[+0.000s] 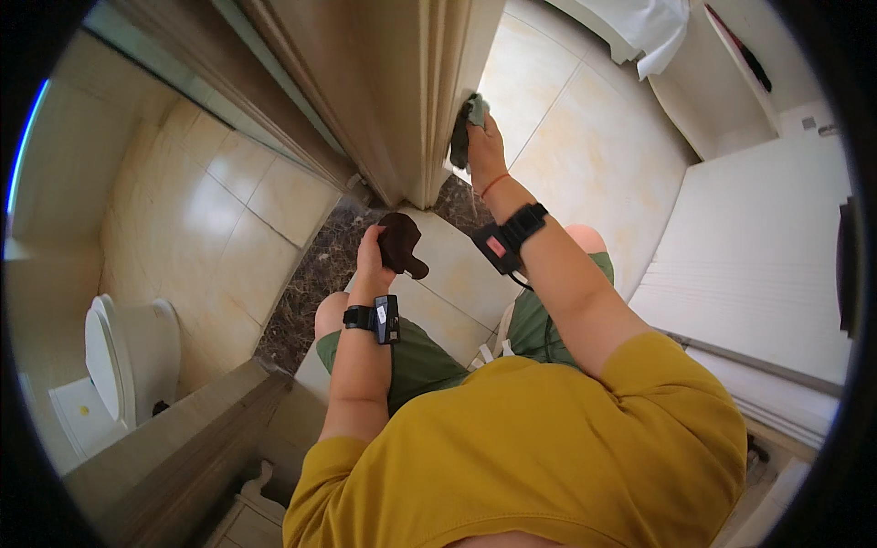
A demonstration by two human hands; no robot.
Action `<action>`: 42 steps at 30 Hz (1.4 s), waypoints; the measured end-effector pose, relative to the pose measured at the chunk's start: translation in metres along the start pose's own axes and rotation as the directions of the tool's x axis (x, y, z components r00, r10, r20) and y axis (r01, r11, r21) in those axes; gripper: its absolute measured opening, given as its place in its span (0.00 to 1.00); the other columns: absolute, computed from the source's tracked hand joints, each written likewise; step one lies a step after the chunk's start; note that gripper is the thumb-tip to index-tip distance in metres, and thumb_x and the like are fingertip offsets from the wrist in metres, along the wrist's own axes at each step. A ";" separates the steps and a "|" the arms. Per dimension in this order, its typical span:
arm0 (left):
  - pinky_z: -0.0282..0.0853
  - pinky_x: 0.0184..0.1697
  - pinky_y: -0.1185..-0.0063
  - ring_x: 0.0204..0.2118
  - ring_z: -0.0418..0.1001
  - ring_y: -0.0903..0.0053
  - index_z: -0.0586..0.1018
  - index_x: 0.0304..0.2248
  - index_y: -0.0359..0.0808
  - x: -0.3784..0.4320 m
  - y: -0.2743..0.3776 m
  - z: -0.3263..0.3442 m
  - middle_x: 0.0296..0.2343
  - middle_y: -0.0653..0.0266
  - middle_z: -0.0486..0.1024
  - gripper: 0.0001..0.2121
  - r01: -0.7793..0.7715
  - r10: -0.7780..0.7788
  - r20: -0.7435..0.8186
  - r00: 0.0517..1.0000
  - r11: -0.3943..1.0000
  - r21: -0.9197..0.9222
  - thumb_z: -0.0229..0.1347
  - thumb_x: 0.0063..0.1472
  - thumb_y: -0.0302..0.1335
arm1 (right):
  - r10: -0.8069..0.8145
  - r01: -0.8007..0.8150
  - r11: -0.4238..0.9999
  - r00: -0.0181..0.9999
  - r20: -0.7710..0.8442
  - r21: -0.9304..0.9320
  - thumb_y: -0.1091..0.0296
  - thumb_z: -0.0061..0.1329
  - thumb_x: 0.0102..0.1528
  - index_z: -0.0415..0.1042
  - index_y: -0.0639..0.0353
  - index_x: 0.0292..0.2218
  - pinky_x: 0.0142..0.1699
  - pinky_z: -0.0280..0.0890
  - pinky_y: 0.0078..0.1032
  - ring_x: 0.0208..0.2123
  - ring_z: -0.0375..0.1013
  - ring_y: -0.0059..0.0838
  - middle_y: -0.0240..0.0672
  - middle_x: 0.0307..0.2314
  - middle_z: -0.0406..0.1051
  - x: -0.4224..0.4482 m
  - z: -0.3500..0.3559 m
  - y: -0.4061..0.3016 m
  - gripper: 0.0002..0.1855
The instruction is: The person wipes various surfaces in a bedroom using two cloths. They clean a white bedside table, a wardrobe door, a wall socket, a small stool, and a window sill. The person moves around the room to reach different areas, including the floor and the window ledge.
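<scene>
My left hand [372, 257] grips a dark brown cloth [399, 241], held low over the floor in front of my knees, with one end drooping. My right arm reaches forward, and my right hand [488, 147] is shut on a grey-green cloth [463, 130]. That cloth is up against the outer edge of the wooden door frame [438, 103]; my fingers partly hide it. Each of my wrists wears a black strapped device.
Dark marbled threshold stone [308, 274] borders pale floor tiles [548, 103]. A white toilet [130, 356] stands at the left in the bathroom. On the right are a white panel [754, 253] and an open-fronted cabinet [719, 96]; white fabric [664, 34] hangs at the top.
</scene>
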State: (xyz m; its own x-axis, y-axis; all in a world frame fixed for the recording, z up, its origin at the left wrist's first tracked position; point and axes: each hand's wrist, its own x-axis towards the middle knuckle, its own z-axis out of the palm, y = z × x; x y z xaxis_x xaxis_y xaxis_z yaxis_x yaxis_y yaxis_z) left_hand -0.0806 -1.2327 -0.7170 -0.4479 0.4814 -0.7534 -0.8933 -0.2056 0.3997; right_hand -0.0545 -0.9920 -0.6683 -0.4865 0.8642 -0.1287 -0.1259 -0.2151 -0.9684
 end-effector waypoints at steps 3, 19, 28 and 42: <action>0.69 0.31 0.74 0.32 0.72 0.73 0.70 0.38 0.35 -0.002 -0.005 0.006 0.31 0.64 0.72 0.11 0.019 -0.021 0.121 0.992 1.000 0.023 0.47 0.57 0.32 | 0.007 0.041 0.956 0.987 0.163 -0.290 0.74 0.50 0.46 0.65 0.63 0.47 0.48 0.62 0.30 0.45 0.67 0.43 0.45 0.41 0.68 0.052 -0.069 0.118 0.24; 0.68 0.43 0.70 0.38 0.71 0.67 0.74 0.35 0.38 -0.025 -0.031 -0.007 0.35 0.65 0.74 0.15 0.215 -0.199 -0.091 0.976 0.947 0.238 0.49 0.53 0.39 | 0.354 0.502 0.348 0.711 0.607 -0.792 0.53 0.53 0.41 0.76 0.63 0.25 0.36 0.68 0.37 0.29 0.73 0.48 0.47 0.23 0.73 -0.019 -0.011 0.028 0.19; 0.70 0.42 0.69 0.38 0.73 0.68 0.74 0.38 0.38 -0.106 -0.004 0.106 0.35 0.64 0.74 0.17 0.379 -0.413 0.037 0.910 0.864 0.332 0.45 0.54 0.40 | 0.284 -0.368 0.912 0.885 0.368 0.182 0.75 0.46 0.49 0.66 0.59 0.45 0.46 0.62 0.27 0.42 0.65 0.26 0.33 0.36 0.70 -0.048 -0.041 -0.173 0.19; 0.70 0.38 0.66 0.35 0.73 0.67 0.74 0.38 0.37 -0.317 0.047 0.306 0.33 0.62 0.75 0.16 0.543 -0.633 0.120 0.765 0.734 0.409 0.43 0.55 0.37 | -0.544 -0.426 0.519 0.504 -0.671 -0.741 0.75 0.43 0.46 0.59 0.63 0.52 0.52 0.58 0.34 0.47 0.63 0.44 0.49 0.43 0.65 -0.302 -0.351 -0.456 0.29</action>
State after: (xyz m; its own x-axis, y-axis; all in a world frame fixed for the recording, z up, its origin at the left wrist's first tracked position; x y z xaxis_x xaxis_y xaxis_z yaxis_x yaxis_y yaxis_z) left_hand 0.0303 -1.1343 -0.2995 0.2276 0.6008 -0.7663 -0.8832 0.4587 0.0973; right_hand 0.4529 -0.9949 -0.2628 0.4036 0.8576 0.3186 0.7824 -0.1430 -0.6062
